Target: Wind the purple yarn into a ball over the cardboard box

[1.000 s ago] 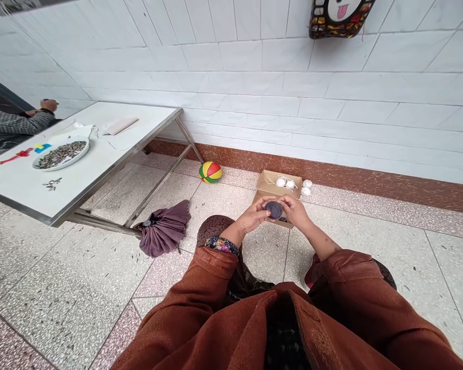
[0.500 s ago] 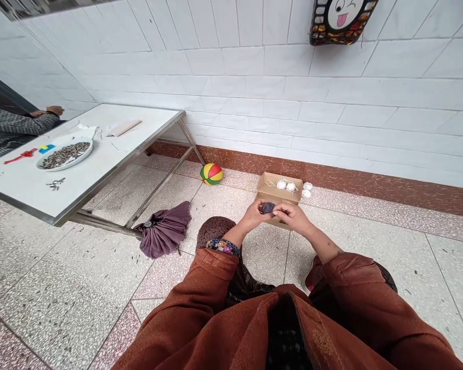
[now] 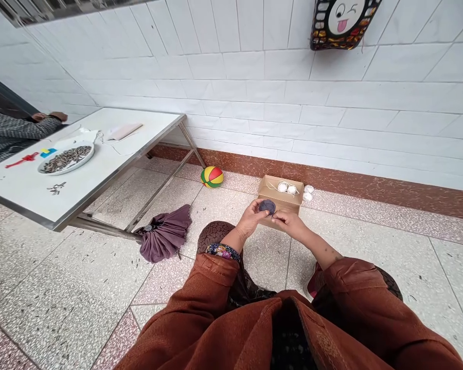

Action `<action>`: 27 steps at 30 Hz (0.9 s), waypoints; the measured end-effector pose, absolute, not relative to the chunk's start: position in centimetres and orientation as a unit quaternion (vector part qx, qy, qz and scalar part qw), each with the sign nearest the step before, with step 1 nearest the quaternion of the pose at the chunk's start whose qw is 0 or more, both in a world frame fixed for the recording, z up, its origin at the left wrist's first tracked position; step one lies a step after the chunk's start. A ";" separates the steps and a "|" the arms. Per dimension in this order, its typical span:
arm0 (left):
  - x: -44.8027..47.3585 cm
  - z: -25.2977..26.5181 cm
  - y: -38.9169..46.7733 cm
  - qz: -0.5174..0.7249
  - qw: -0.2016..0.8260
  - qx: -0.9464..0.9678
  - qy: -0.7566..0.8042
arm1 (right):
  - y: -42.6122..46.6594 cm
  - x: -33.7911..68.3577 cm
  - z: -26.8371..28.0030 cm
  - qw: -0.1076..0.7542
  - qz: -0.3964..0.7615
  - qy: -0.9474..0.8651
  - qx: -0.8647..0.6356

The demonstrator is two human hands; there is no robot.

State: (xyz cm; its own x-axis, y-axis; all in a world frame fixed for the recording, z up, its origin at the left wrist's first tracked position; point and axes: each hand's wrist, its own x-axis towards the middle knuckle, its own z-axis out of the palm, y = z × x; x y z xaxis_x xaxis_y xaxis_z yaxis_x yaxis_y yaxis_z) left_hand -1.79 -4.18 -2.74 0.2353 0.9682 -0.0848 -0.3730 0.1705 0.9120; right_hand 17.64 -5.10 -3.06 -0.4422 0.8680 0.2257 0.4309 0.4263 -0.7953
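Note:
A small, dark grey-blue ball of yarn (image 3: 267, 206) sits in my left hand (image 3: 250, 220), whose fingers and thumb close round its left side and lower edge. My right hand (image 3: 290, 224) is closed in a pinch just off the ball's lower right, apparently on its yarn; the strand is too fine to make out clearly. Both hands are above the near edge of an open cardboard box (image 3: 263, 191) on the floor. Inside it, at the back, lie two white balls of yarn (image 3: 286, 188) with loose strands.
More white round items (image 3: 308, 192) lie right of the box. A colourful ball (image 3: 212, 177) rests by the wall, a folded purple umbrella (image 3: 165, 234) by the table leg. The white table (image 3: 111, 154) at left bears a plate of seeds (image 3: 69, 158). Another person's sleeve (image 3: 19, 126) shows behind it.
My right hand has drawn slightly down and away from the yarn ball. The ball has turned in my left hand, showing more of its round face. The view has tilted slightly.

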 end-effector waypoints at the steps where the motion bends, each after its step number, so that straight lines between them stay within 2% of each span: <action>1: -1.8 -2.9 -4.1 0.502 0.656 0.410 0.387 | -5.4 17.6 -2.8 0.320 0.337 -0.792 -0.396; 7: -1.8 -3.7 -4.3 0.414 0.588 0.519 0.462 | -5.4 17.8 -1.7 0.368 0.321 -0.787 -0.377; 12: -1.5 -3.4 -5.2 0.355 0.664 0.552 0.358 | -4.4 18.3 -1.9 0.398 0.307 -0.757 -0.419; 16: -1.6 -2.6 -5.4 0.361 0.711 0.524 0.298 | -3.7 18.7 -2.6 0.416 0.306 -0.714 -0.472; 22: -1.6 -2.3 -5.3 0.444 0.707 0.431 0.342 | -4.1 18.0 -4.0 0.340 0.328 -0.729 -0.495; 27: -2.0 -1.1 -4.5 0.458 0.663 0.430 0.408 | -5.6 17.5 -3.0 0.328 0.294 -0.790 -0.426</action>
